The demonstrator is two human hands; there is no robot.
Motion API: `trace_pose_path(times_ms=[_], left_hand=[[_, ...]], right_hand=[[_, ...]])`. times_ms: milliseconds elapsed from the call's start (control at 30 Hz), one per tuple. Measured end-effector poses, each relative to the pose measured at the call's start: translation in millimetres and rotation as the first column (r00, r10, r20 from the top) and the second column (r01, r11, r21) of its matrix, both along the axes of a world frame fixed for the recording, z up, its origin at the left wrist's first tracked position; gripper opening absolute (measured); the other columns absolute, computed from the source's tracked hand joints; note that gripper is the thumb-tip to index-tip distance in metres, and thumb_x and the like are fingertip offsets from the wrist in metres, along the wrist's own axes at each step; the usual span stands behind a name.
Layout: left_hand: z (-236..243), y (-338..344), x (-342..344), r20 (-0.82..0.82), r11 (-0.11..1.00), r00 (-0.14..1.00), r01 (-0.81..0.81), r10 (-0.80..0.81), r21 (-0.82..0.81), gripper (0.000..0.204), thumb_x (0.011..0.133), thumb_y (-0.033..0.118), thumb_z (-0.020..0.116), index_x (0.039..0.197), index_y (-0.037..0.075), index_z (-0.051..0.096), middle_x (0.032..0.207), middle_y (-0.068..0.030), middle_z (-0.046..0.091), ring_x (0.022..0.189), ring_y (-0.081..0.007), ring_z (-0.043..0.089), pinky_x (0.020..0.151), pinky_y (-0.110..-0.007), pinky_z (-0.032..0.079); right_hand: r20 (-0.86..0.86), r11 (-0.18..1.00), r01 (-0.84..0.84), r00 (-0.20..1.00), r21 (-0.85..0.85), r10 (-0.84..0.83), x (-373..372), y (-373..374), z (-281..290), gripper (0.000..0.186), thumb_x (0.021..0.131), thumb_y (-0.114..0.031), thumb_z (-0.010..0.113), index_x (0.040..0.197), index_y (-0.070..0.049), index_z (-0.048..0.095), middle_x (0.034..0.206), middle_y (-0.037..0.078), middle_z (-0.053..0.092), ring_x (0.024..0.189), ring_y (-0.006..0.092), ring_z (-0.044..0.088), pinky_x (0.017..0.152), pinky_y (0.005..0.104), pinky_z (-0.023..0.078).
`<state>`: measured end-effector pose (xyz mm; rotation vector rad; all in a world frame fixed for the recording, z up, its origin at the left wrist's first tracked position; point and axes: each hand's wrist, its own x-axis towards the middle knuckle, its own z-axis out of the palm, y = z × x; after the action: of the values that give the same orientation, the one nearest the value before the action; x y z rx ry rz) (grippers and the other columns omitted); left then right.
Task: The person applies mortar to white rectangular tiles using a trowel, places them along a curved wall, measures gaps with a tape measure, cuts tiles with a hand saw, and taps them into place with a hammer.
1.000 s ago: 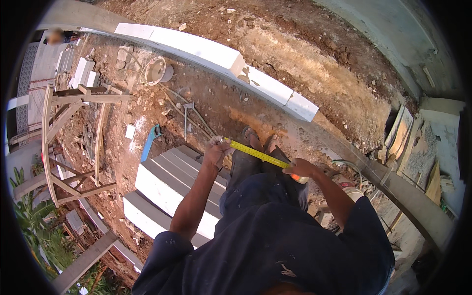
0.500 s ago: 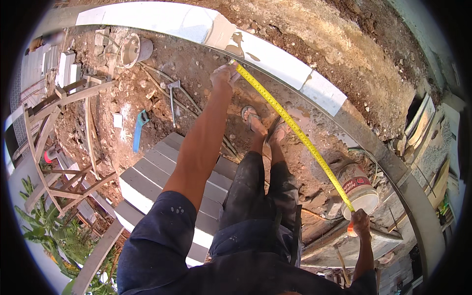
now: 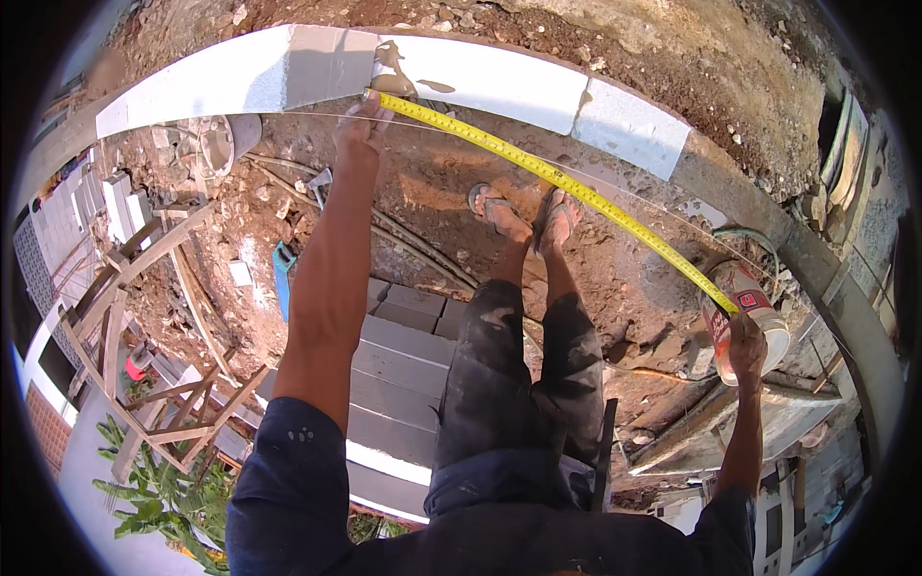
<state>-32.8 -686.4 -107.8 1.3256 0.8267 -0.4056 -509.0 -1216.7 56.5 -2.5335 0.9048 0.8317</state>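
A yellow tape measure [image 3: 557, 176] stretches diagonally across my view above my sandalled feet [image 3: 495, 209]. My left hand [image 3: 360, 128] pinches its end just below the mortar-smeared joint in a low row of white blocks [image 3: 490, 82]. My right hand [image 3: 746, 341] is closed round the other end of the tape, in front of a paint bucket [image 3: 768, 336]; the tape's case is mostly hidden by that hand. A thin string [image 3: 655, 205] runs close alongside the tape.
Stacked grey-white blocks [image 3: 389, 384] are behind my left arm. Near them lie a blue saw [image 3: 283, 269], hoses or poles [image 3: 413, 240] and an axe-like tool [image 3: 319, 182]. Wooden frames [image 3: 125, 317], a whitish bucket [image 3: 230, 144] and plants [image 3: 163, 499] are leftward; a curved concrete edge [image 3: 845, 326] is rightward.
The tape has been drawn out much longer. My left hand has moved forward and left toward the block row; my right hand went down and right, then rose.
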Motion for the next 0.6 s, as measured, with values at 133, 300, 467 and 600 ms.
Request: trace_pose_path(times_ms=[133,300,467,600], left_hand=[[3,0,8,-0.024,0.998,0.999,-0.035,0.037,0.058,0.031,0.089,0.006,0.067,0.115,-0.001,0.052,0.104,-0.0087,0.061,0.097,-0.0198,0.063,0.09,-0.033,0.056],[-20,19,21,-0.015,0.999,1.0,-0.01,0.011,0.044,0.029,0.088,0.004,0.067,0.114,-0.001,0.055,0.11,-0.0122,0.063,0.103,-0.0231,0.064,0.092,-0.033,0.057],[-14,30,27,0.058,0.988,0.99,0.136,-0.132,-0.067,0.028,0.089,0.008,0.067,0.113,-0.003,0.057,0.11,-0.0133,0.066,0.097,-0.0204,0.067,0.09,-0.032,0.058],[-17,32,33,0.051,0.993,0.992,0.114,-0.113,-0.011,0.031,0.087,0.005,0.069,0.114,-0.004,0.056,0.108,-0.0136,0.066,0.101,-0.022,0.066,0.094,-0.033,0.056]], right_hand=[[0.033,0.991,0.137,0.99,0.002,-0.137,9,1,-28,0.033,0.094,-0.033,0.051,0.085,-0.003,0.062,0.079,0.023,0.063,0.076,0.0447,0.06,0.065,0.0507,0.046],[-0.034,0.969,0.24,0.971,0.055,-0.238,60,28,-36,0.035,0.091,-0.03,0.051,0.08,0.001,0.061,0.077,0.026,0.06,0.077,0.0452,0.058,0.066,0.0492,0.045],[-0.095,0.929,0.364,0.929,0.072,-0.357,80,50,-30,0.038,0.09,-0.033,0.05,0.085,0.002,0.064,0.079,0.027,0.061,0.079,0.0445,0.06,0.07,0.049,0.046],[-0.158,0.912,0.405,0.907,0.062,-0.392,76,51,-33,0.039,0.089,-0.036,0.05,0.09,0.001,0.065,0.085,0.027,0.063,0.082,0.0448,0.061,0.073,0.0492,0.047]])
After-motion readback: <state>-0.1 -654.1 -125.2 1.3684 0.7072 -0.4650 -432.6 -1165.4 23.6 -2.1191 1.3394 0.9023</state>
